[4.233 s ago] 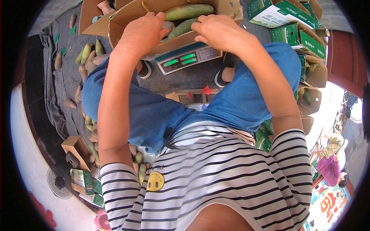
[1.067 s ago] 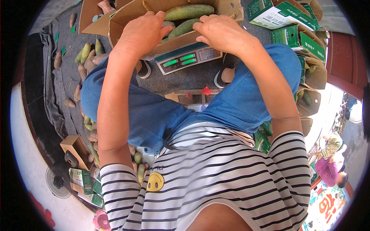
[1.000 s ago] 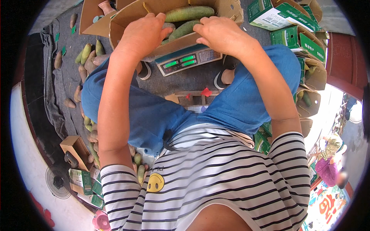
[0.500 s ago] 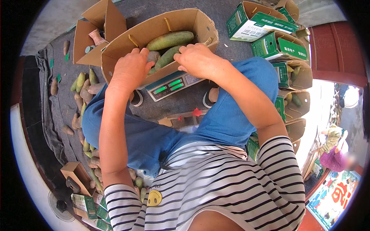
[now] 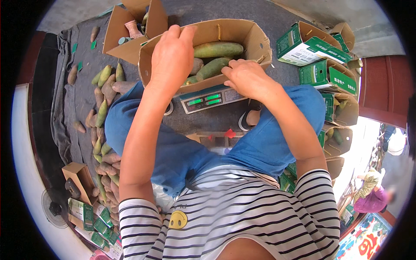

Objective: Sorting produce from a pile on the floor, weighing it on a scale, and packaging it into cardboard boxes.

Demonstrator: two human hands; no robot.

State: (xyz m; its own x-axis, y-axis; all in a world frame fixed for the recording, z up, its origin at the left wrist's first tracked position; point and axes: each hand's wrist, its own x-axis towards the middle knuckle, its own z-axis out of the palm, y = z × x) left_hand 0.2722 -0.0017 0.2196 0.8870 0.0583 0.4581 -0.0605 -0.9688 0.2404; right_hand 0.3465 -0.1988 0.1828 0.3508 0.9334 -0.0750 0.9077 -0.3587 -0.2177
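An open cardboard box (image 5: 208, 31) stands before me on an electronic scale (image 5: 195, 107) with lit green displays. Inside lie several long vegetables, like green radishes (image 5: 223, 49), and one browner root (image 5: 196, 66). My left hand (image 5: 172, 58) reaches across the box's left part, fingers bent together at the far rim; their tips are hidden. With fingers inside the near wall and thumb by its outer side, my right hand (image 5: 249, 77) grips the box on the right. A yellow cord handle (image 5: 219, 31) shows on the far wall.
Beyond the box's left end stands another open carton (image 5: 115, 37). Loose radishes and roots (image 5: 104, 112) are heaped along my left leg. Green-and-white cartons (image 5: 314, 50) line the right side, some filled. A person in purple (image 5: 371, 201) is at far right. A fan (image 5: 54, 208) stands lower left.
My left hand has moved from the near side of the box to the far rim. My right hand stays at the near wall. The view has shifted, so everything sits further right.
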